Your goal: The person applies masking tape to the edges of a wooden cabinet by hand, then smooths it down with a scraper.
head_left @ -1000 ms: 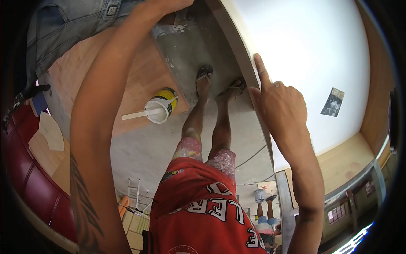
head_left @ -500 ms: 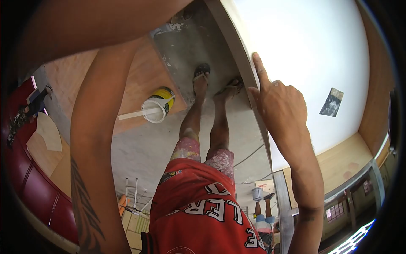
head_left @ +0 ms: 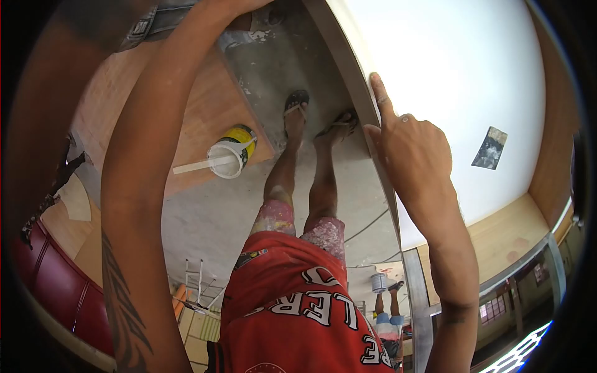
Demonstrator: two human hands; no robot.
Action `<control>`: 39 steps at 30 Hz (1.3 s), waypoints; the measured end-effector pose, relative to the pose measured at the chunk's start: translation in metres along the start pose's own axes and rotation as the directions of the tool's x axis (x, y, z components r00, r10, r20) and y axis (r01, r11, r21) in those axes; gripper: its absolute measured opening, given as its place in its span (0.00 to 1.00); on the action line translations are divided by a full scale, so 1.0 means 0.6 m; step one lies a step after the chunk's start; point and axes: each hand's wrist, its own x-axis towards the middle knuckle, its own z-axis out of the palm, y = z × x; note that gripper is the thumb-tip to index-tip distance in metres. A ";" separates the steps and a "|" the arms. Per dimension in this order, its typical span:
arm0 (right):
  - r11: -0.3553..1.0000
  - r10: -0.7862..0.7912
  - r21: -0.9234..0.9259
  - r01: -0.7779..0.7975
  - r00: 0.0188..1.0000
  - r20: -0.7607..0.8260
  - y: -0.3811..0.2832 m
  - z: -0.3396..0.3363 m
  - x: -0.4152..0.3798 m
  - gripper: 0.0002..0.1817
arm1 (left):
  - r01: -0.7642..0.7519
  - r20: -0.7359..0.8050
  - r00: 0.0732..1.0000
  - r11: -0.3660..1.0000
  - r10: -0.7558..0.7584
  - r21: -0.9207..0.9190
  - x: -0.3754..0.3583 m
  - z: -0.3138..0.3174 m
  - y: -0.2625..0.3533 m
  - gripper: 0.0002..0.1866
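Observation:
My right hand (head_left: pixel 413 146) rests on the edge of a white-faced panel (head_left: pixel 429 56) with wooden borders. Its index finger is stretched along the rim and the thumb sits apart on the outer side; the other fingers curl under, and their tips are hidden. On the white face, right of this hand, lies a dark, white-smeared piece of sandpaper or similar sheet (head_left: pixel 490 148). My left arm reaches up to the top edge, where only part of my left hand (head_left: pixel 245 5) shows; its fingers are out of frame.
A yellow-and-black tub (head_left: pixel 239 144) with a pale stick across its white opening stands on a wooden board (head_left: pixel 193 105). Another person's blurred arm (head_left: pixel 56 105) and jeans (head_left: pixel 152 25) are close at upper left. A metal frame (head_left: pixel 418 311) and a bucket (head_left: pixel 378 283) are lower down.
The other person's arm has swung from across the top to the left edge, uncovering my left wrist and the jeans. My right hand has barely moved along the rim.

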 end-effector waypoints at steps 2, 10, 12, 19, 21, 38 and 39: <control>1.000 0.007 -0.001 -0.007 1.000 0.027 -0.001 -0.005 0.004 0.42 | -0.020 -0.009 1.000 0.999 0.019 -0.048 -0.005 -0.014 0.005 0.45; 1.000 0.017 -0.006 -0.017 0.999 0.051 -0.007 0.002 0.003 0.43 | -0.048 -0.016 0.999 0.999 0.048 0.026 -0.009 -0.022 0.012 0.46; 1.000 0.001 -0.014 -0.001 1.000 0.017 -0.007 0.007 0.001 0.44 | -0.134 0.021 0.991 0.989 0.133 0.064 -0.018 -0.035 0.030 0.45; 0.999 0.029 0.039 -0.033 0.995 0.100 -0.008 0.012 0.006 0.47 | -0.260 0.055 0.964 0.965 0.259 0.018 -0.097 -0.027 0.159 0.44; 0.999 0.015 0.045 -0.018 0.997 0.070 -0.007 0.014 0.005 0.48 | -0.269 0.052 0.960 0.960 0.274 -0.081 -0.115 -0.019 0.188 0.45; 0.999 0.045 0.022 -0.048 0.992 0.118 0.029 0.016 0.030 0.47 | -0.287 0.206 0.931 0.954 0.300 -0.090 -0.008 -0.016 0.096 0.48; 0.998 0.055 0.033 -0.060 0.990 0.132 0.033 0.017 0.040 0.47 | -0.293 0.212 0.927 0.950 0.310 -0.106 0.001 -0.008 0.094 0.48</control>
